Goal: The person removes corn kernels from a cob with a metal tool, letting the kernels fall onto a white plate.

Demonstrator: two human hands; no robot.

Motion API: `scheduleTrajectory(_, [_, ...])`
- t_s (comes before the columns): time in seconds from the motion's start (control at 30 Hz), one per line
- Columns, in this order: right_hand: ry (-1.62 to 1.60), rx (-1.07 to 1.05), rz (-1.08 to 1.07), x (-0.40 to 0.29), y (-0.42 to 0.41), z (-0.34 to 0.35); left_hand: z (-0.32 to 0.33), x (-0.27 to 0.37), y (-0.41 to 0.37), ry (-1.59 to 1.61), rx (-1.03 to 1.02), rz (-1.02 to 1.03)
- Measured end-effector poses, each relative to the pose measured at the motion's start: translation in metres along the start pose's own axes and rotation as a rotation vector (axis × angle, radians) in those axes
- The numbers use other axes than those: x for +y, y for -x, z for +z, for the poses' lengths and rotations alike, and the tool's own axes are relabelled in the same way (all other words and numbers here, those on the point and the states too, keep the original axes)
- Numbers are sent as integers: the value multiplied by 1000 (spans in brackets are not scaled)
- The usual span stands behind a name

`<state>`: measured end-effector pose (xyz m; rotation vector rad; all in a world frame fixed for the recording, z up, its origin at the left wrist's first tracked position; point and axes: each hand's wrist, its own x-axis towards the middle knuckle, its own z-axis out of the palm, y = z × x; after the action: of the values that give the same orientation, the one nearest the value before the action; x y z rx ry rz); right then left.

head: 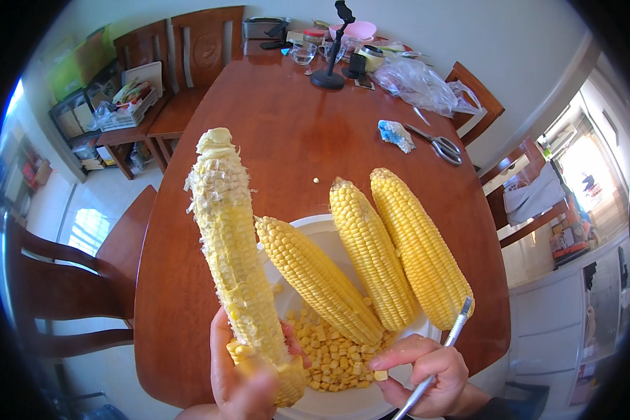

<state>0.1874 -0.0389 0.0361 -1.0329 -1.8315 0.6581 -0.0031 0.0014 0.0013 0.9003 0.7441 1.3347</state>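
My left hand (pixel 222 362) grips a corn cob (pixel 241 273) near its lower end and holds it upright. Most of the cob is stripped; yellow kernels still cover its lower end. A metal-handled tool with a small flat blade (pixel 446 344) rests in my right hand (pixel 436 367), its tip pointing up. Between that hand's thumb and forefinger sits a single loose kernel (pixel 381 375). Below both hands is a white plate (pixel 315 224) with a heap of loose kernels (pixel 336 362). Three full ears of corn, a left one (pixel 315 278), a middle one (pixel 373 252) and a right one (pixel 420 247), lean across it.
On the brown wooden table (pixel 273 121) lie scissors (pixel 441 144), a blue-and-white cloth (pixel 395 135) and one stray kernel (pixel 316 180). Farther back stand a black phone stand (pixel 328 79), glass cups (pixel 304 52) and a plastic bag (pixel 415 79). Wooden chairs (pixel 73 273) surround the table.
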Motion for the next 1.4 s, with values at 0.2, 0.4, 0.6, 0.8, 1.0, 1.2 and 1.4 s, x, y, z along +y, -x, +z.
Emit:
scheduleTrajectory(0.2, [112, -2, 22, -8, -5, -3, 1, -1, 0, 6, 2, 2])
scheduleTrajectory(0.4, [109, -15, 22, -12, -8, -6, 1, -2, 0, 20, 2, -13])
scheduleTrajectory(0.6, [139, -37, -12, -12, -11, -8, 2, -1, 0, 39, 2, -25])
scheduleTrajectory(0.8, [167, 7, -37, -9, -11, -3, 1, 1, 1, 63, 8, -69])
scheduleTrajectory(1.0, [399, -19, -64, -4, -5, 1, 3, 6, 3, 99, -82, -134])
scheduleTrajectory(1.2, [435, -163, -12, 2, -6, 4, -9, -4, 6, 44, -210, -159])
scheduleTrajectory(1.4, [-165, -20, 297, -3, 6, 5, -8, -1, 9, 63, -260, -198])
